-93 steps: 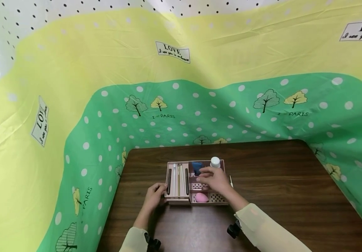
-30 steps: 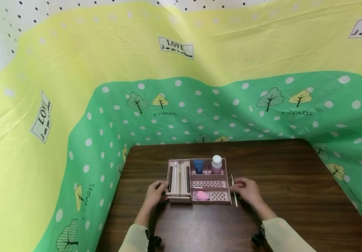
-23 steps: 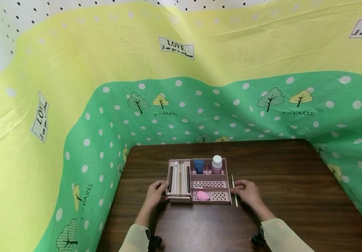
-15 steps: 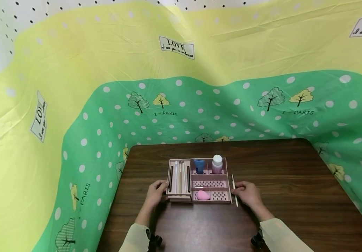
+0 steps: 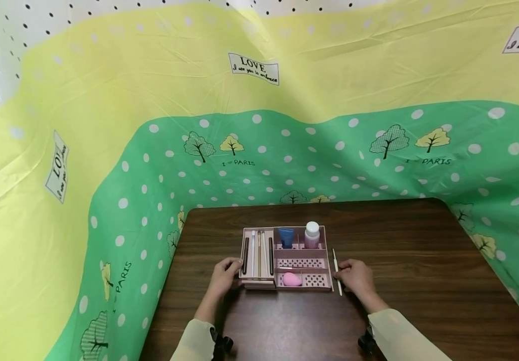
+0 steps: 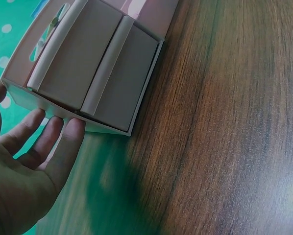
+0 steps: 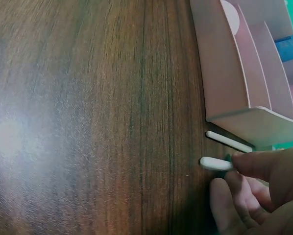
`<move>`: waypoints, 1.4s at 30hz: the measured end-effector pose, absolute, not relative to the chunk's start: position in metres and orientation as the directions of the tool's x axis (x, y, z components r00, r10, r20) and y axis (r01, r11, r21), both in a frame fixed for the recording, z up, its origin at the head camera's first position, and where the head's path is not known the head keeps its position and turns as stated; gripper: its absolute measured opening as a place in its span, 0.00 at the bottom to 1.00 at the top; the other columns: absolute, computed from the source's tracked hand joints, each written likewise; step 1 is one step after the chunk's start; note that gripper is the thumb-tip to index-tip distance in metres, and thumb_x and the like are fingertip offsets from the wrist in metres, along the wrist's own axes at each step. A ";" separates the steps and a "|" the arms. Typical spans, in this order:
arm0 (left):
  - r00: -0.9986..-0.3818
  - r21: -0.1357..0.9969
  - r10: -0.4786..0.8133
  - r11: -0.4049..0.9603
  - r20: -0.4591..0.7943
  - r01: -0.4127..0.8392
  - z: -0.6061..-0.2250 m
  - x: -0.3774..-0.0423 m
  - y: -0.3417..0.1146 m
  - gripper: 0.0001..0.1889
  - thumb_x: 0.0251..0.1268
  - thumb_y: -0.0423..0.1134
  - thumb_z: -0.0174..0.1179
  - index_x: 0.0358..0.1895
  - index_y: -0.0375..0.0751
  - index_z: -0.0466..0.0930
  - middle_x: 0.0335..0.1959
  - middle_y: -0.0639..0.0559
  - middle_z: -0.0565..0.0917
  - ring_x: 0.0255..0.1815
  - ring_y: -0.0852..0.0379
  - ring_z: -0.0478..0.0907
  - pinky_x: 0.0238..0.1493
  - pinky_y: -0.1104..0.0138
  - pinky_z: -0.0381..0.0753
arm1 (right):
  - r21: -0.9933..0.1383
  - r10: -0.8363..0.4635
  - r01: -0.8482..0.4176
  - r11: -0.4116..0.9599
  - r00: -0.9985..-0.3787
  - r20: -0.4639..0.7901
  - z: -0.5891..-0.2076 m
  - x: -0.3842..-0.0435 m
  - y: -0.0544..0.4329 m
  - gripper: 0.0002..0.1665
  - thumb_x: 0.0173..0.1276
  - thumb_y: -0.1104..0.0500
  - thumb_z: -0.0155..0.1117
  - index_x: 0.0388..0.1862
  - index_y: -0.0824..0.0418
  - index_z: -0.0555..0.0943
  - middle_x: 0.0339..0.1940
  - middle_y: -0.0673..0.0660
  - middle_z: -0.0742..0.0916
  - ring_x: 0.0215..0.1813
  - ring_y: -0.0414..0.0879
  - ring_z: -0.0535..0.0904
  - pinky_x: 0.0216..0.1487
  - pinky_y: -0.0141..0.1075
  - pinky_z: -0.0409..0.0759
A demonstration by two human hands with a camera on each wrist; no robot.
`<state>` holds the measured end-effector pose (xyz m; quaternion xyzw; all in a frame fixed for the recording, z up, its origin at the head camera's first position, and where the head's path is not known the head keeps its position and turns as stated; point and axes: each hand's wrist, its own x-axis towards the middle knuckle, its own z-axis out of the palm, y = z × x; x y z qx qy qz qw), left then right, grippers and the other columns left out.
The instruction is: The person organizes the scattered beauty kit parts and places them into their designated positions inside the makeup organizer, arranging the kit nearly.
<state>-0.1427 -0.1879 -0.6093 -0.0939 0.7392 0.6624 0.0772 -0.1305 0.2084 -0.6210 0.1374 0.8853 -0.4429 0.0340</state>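
Note:
A pink compartmented organizer stands on the table in the head view, its two drawer fronts showing in the left wrist view. My left hand rests against its left side wall, thumb near the upper edge, fingers extended along the wall. Just right of the organizer, my right hand pinches a slim white stick with a narrow dark tip, like a makeup brush, between thumb and fingers. A second slim white stick lies between that one and the organizer's wall.
Several slim black, white and brownish sticks lie in the organizer's left tray. The right compartments hold a blue tube, a white-capped bottle and a pink egg-shaped sponge. Behind the dark wooden table hangs a green and yellow curtain.
My right hand was over the organizer's right compartments; it moved right and down to the white stick outside and has barely shifted over the last second. The left hand kept its place.

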 end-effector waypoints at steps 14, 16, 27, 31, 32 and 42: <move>-0.971 0.961 -0.025 0.136 -0.238 -0.239 -0.607 -0.142 -0.188 0.16 0.75 0.41 0.60 0.52 0.30 0.83 0.50 0.42 0.82 0.48 0.49 0.78 0.39 0.49 0.89 | -0.744 0.233 0.326 0.584 -0.945 -0.231 -0.619 -0.133 0.212 0.14 0.56 0.58 0.76 0.38 0.67 0.88 0.23 0.55 0.88 0.14 0.43 0.79 0.17 0.37 0.79; -0.971 0.961 -0.020 0.138 -0.237 -0.238 -0.606 -0.141 -0.188 0.16 0.75 0.40 0.59 0.52 0.29 0.83 0.50 0.41 0.82 0.47 0.49 0.78 0.40 0.47 0.89 | -0.743 0.235 0.326 0.584 -0.945 -0.229 -0.619 -0.133 0.213 0.14 0.56 0.58 0.76 0.38 0.67 0.88 0.22 0.54 0.88 0.14 0.42 0.78 0.17 0.36 0.78; -0.972 0.964 -0.025 0.126 -0.232 -0.233 -0.601 -0.137 -0.185 0.18 0.74 0.45 0.61 0.54 0.31 0.83 0.52 0.40 0.82 0.48 0.51 0.81 0.37 0.53 0.90 | -0.841 0.211 0.320 0.436 -0.945 -0.251 -0.601 -0.131 0.219 0.17 0.60 0.63 0.69 0.46 0.73 0.86 0.30 0.62 0.90 0.22 0.49 0.85 0.22 0.39 0.86; -0.974 0.966 -0.009 0.122 -0.228 -0.227 -0.580 -0.131 -0.183 0.16 0.75 0.40 0.60 0.53 0.29 0.83 0.50 0.40 0.83 0.47 0.50 0.81 0.41 0.47 0.89 | -0.858 0.206 0.303 0.415 -0.950 -0.236 -0.591 -0.131 0.219 0.18 0.61 0.64 0.68 0.47 0.74 0.85 0.29 0.61 0.90 0.25 0.49 0.86 0.24 0.39 0.87; -0.973 0.966 -0.005 0.121 -0.230 -0.229 -0.575 -0.130 -0.182 0.16 0.75 0.39 0.60 0.53 0.28 0.83 0.50 0.40 0.83 0.47 0.50 0.81 0.42 0.46 0.89 | -0.856 0.208 0.299 0.421 -0.951 -0.230 -0.589 -0.131 0.219 0.17 0.61 0.64 0.68 0.47 0.74 0.85 0.30 0.61 0.90 0.25 0.49 0.87 0.24 0.39 0.87; -0.971 0.965 0.002 0.114 -0.238 -0.236 -0.570 -0.128 -0.181 0.16 0.74 0.39 0.60 0.53 0.28 0.82 0.49 0.41 0.83 0.45 0.53 0.81 0.42 0.49 0.89 | -0.866 0.189 0.274 0.419 -0.959 -0.212 -0.570 -0.134 0.220 0.18 0.64 0.64 0.67 0.50 0.73 0.85 0.37 0.65 0.90 0.27 0.52 0.89 0.27 0.41 0.89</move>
